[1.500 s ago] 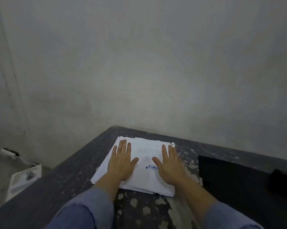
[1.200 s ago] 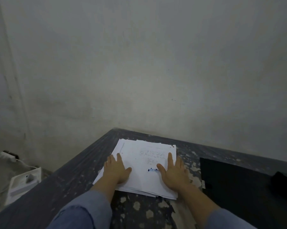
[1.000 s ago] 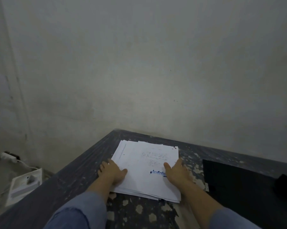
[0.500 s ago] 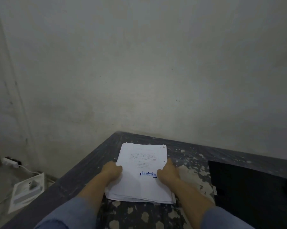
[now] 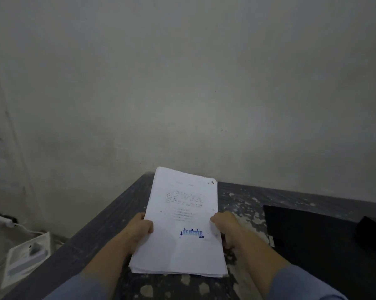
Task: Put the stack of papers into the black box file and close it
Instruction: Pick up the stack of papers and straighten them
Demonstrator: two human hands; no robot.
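Stack of papers (image 5: 182,224) gripped by both hands above the table, far edge tipped up.

Top sheet white, faint printed lines, blue "REJECTED" stamp (image 5: 192,233) near the lower middle; sheet edges roughly squared. Left hand (image 5: 140,229) clamps the stack's left edge, thumb on top, fingers curled under. Right hand (image 5: 224,223) clamps the right edge the same way, fingers out of sight beneath. Both forearms come in from the bottom, blue sleeves (image 5: 299,284) at the frame edge. Dark table (image 5: 182,289) below, paint worn off in pale patches. Black box file (image 5: 308,237) lies flat on the table just right of the right hand, apart from the papers; open or closed unclear. Plain wall (image 5: 182,83) behind; a white flat item (image 5: 25,260) on the floor at left.
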